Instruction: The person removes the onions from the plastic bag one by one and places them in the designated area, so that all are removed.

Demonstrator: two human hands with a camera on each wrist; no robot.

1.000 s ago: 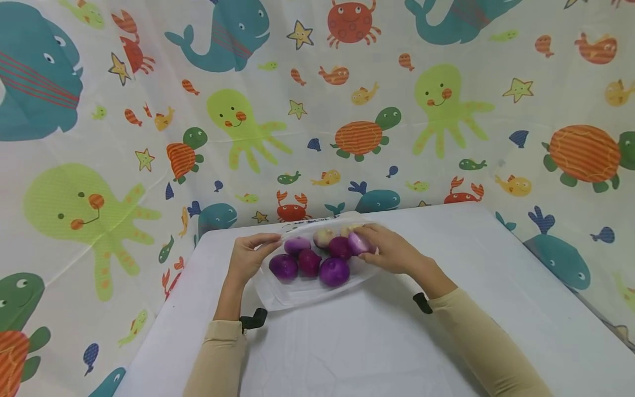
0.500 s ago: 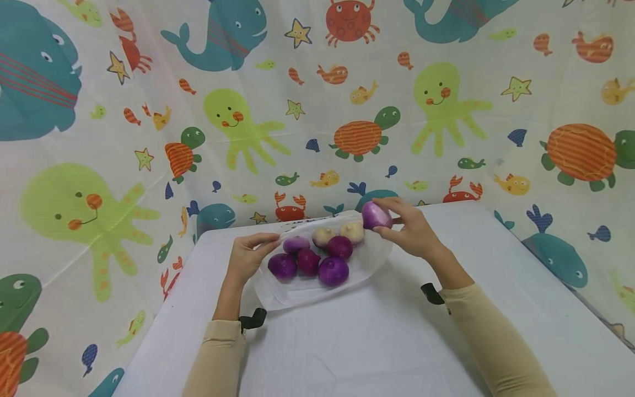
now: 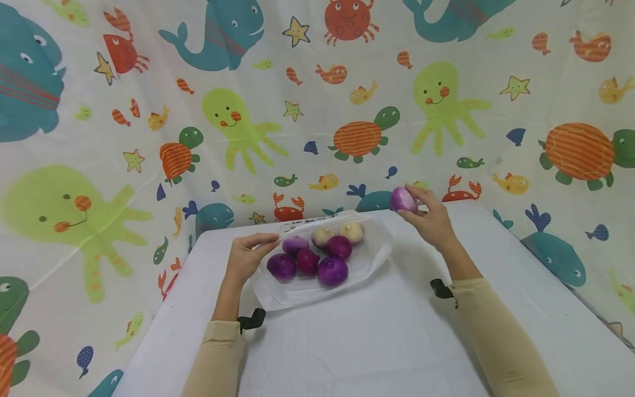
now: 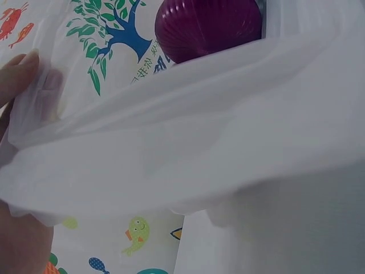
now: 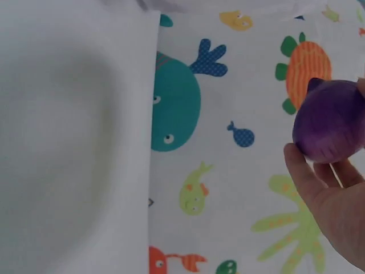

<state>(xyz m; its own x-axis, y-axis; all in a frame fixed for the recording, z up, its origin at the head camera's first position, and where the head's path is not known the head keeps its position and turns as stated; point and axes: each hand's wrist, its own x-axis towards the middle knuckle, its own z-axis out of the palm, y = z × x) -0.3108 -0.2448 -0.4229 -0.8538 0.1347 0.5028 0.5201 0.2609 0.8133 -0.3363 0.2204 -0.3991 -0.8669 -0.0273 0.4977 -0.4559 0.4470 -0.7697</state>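
A translucent white plastic bag lies spread on the table, with several purple onions and two pale, cream-coloured bulbs in it. At the bag's left edge, my left hand pinches the plastic between thumb and fingers. The left wrist view shows the bag's folded edge, a printed tree inside it and part of one onion. My right hand holds a purple onion in the air, right of and above the bag. In the right wrist view, thumb and fingers curl round this onion.
A white-covered table carries the bag near its far edge. Behind and beside it hangs a curtain printed with sea animals. Each wrist wears a black strap-like device.
My right hand has lifted the onion from the bag's right end and moved it up and to the right. The left hand stays on the bag's edge.
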